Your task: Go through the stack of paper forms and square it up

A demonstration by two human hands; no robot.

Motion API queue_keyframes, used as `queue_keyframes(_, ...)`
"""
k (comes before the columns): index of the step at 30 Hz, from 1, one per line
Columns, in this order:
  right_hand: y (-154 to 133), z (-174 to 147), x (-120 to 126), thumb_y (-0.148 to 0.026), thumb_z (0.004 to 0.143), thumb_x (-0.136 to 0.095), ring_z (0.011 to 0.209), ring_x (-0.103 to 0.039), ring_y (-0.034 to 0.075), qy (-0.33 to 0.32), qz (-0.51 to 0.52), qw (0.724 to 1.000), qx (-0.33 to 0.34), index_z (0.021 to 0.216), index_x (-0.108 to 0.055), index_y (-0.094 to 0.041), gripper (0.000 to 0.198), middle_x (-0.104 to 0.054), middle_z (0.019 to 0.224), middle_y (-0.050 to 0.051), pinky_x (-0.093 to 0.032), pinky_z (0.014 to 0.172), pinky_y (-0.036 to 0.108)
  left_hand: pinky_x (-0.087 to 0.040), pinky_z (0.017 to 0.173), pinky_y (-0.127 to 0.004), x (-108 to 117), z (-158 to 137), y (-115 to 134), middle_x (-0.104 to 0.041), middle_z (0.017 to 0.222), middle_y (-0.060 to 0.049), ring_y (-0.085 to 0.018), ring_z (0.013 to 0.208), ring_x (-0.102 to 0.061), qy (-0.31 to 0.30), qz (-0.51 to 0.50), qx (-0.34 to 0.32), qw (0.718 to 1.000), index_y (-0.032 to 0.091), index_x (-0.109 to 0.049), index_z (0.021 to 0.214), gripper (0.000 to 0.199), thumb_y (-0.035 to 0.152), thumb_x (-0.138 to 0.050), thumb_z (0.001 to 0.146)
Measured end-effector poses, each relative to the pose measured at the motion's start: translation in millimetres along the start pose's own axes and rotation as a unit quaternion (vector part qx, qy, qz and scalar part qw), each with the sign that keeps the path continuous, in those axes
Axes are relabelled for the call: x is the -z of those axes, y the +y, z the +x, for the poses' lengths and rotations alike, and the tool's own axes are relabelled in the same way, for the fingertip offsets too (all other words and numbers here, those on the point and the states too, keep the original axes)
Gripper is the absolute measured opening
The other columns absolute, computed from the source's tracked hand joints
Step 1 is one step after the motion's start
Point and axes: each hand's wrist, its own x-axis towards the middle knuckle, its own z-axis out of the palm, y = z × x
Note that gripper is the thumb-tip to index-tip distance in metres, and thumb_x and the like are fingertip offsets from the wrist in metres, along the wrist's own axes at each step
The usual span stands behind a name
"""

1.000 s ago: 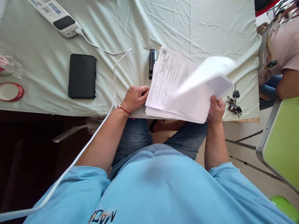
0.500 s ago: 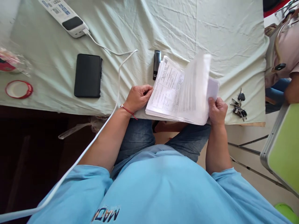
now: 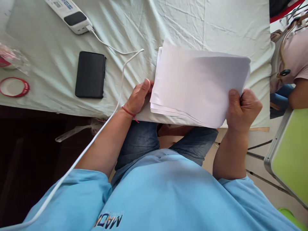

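A stack of paper sheets [image 3: 187, 86] lies at the table's front edge, its top face blank and white. My right hand [image 3: 243, 110] is closed on the right side of the sheets, thumb on top, and they curve up there. At the stack's left edge is my left hand [image 3: 138, 98], thumb raised off the paper; its fingertips are partly hidden beside the edge, and I cannot tell whether they touch it. A red string circles the left wrist.
On the pale green tablecloth [image 3: 134, 19] lie a black tablet-like device [image 3: 90, 74], a white power strip [image 3: 77, 21] with a white cable [image 3: 122, 77], and a red-edged tape roll [image 3: 14, 87]. Another person [image 3: 292, 48] sits at the right, near a green folding table [image 3: 291, 154].
The printed pages are covered by a blank white face. My right hand has moved right with the paper, and my left thumb has lifted. The keys and small black device are hidden.
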Motion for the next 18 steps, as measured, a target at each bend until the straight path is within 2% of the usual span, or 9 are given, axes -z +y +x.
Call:
queue_keyframes(2, -1.7, 2.6, -3.4, -0.084, 0.105, -0.07, 0.071, -0.028, 0.013, 0.016, 0.014, 1.0, 0.015, 0.072, -0.049, -0.024, 0.072, -0.029, 0.07, -0.004, -0.029, 0.065, 0.033, -0.069, 0.109, -0.047, -1.1, 1.9, -3.6, -0.085, 0.119, -0.011, -0.036, 0.125, -0.082, 0.003, -0.052, 0.0, 0.999, 0.022, -0.078, 0.114, 0.082, 0.098, -0.088, 0.085)
queue_keyframes(4, -1.0, 5.1, -8.8, -0.091, 0.102, -0.069, 0.072, -0.027, 0.012, 0.033, 0.032, 0.999, 0.026, 0.071, -0.044, -0.024, 0.077, -0.028, 0.07, -0.004, -0.026, 0.066, 0.033, -0.067, 0.115, -0.05, -1.8, 5.9, -8.0, -0.086, 0.13, -0.012, -0.038, 0.132, -0.081, 0.024, -0.076, 0.008, 0.997, 0.022, -0.077, 0.123, 0.086, 0.085, -0.105, 0.072)
queue_keyframes(8, 3.9, 10.2, -20.3, -0.095, 0.099, -0.068, 0.073, -0.026, 0.012, 0.053, 0.061, 0.996, 0.033, 0.07, -0.033, -0.025, 0.083, -0.025, 0.07, -0.004, -0.024, 0.067, 0.034, -0.066, 0.115, -0.05, -0.8, 17.2, -11.3, -0.085, 0.131, -0.009, -0.038, 0.138, -0.078, 0.072, -0.104, 0.001, 0.992, 0.021, -0.074, 0.126, 0.08, 0.079, -0.102, 0.079)
queue_keyframes(12, 7.5, 12.7, -25.2, -0.093, 0.099, -0.068, 0.075, -0.025, 0.012, 0.062, 0.049, 0.997, 0.026, 0.068, -0.035, -0.025, 0.082, -0.025, 0.071, -0.004, -0.025, 0.068, 0.035, -0.067, 0.11, -0.049, 3.6, 26.5, -3.5, -0.085, 0.127, -0.01, -0.04, 0.146, -0.075, 0.085, -0.117, -0.009, 0.989, 0.021, -0.074, 0.124, 0.067, 0.078, -0.089, 0.091)
queue_keyframes(14, 7.8, 11.8, -25.7, -0.092, 0.099, -0.07, 0.074, -0.025, 0.012, 0.063, 0.063, 0.996, 0.028, 0.067, -0.037, -0.024, 0.082, -0.026, 0.07, -0.004, -0.025, 0.067, 0.034, -0.067, 0.11, -0.05, 6.0, 28.4, 0.7, -0.086, 0.128, -0.011, -0.04, 0.142, -0.077, 0.083, -0.133, 0.015, 0.987, 0.021, -0.073, 0.122, 0.063, 0.069, -0.094, 0.087)
queue_keyframes(18, 9.7, 7.8, -29.0, -0.095, 0.093, -0.076, 0.074, -0.03, 0.011, 0.07, 0.11, 0.991, 0.01, 0.067, -0.044, -0.023, 0.084, -0.032, 0.069, -0.003, -0.03, 0.066, 0.032, -0.067, 0.113, -0.05, 6.9, 26.7, 4.0, -0.088, 0.119, -0.011, -0.037, 0.131, -0.082, 0.068, -0.19, 0.079, 0.976, 0.019, -0.071, 0.119, 0.07, 0.048, -0.108, 0.068)
